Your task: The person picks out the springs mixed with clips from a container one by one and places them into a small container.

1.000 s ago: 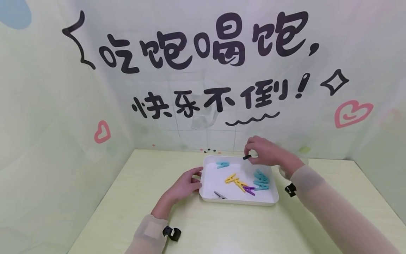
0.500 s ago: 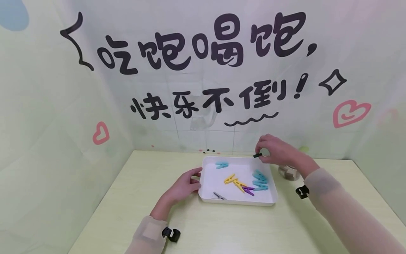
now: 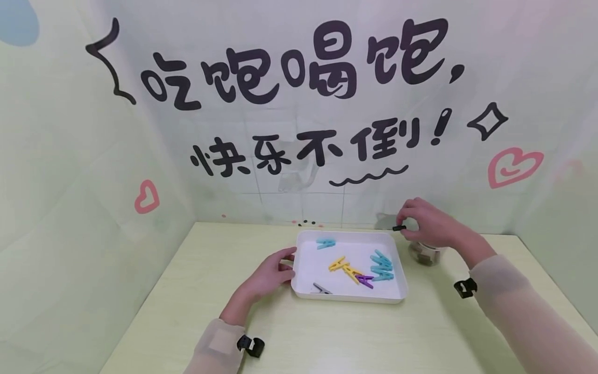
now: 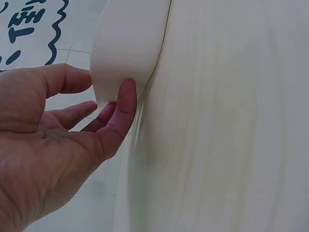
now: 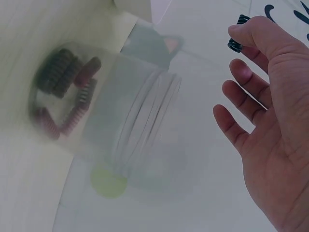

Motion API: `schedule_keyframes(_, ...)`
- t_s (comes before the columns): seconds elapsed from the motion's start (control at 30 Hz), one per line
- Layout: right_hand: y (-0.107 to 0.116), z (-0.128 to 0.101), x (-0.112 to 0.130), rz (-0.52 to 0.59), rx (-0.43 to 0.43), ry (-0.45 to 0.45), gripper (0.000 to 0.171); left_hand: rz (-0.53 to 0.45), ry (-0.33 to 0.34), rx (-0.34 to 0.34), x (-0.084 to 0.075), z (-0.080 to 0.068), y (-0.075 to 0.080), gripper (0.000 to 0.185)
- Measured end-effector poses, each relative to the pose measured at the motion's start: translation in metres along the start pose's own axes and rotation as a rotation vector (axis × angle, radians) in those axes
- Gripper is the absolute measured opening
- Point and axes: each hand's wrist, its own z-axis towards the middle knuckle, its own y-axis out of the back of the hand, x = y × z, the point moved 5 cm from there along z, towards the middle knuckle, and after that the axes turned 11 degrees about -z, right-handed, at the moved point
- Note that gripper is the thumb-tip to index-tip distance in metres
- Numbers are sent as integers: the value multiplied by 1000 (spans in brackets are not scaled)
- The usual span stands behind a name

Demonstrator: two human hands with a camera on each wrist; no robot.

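Your right hand (image 3: 427, 223) pinched a small black peg (image 3: 398, 228) above the clear plastic jar (image 3: 425, 255), at the white rectangular tray's (image 3: 348, 296) two o'clock; your left hand (image 3: 271, 272) lay open-fingered against the tray. Several coloured pegs (image 3: 369, 267) remained.

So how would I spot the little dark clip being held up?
Find the white tray on the pale green table. Past its far right corner, the right hand pinches the dark clip above a clear jar. Unlike the coloured pegs, it is in the air.

**Where things sit**

The right hand (image 3: 427, 224) pinches a small clip (image 3: 398, 228) just above an open jar (image 3: 425, 254). The tray (image 3: 303, 288) lies left of it. The left hand (image 3: 271, 272) touches the tray's far side.
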Motion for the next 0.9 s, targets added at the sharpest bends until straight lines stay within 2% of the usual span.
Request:
schedule_keyframes(0.4,7,-28,-23,16,-39,-36,14,3,-6,13,-2,-2,-1,61)
schedule_keyframes(0.7,2,-43,-40,23,-10,-123,14,6,0,-2,-1,-2,-1,61)
schedule_keyframes(0.9,1,-50,-47,30,-23,-120,13,5,2,-5,-1,-2,-1,61)
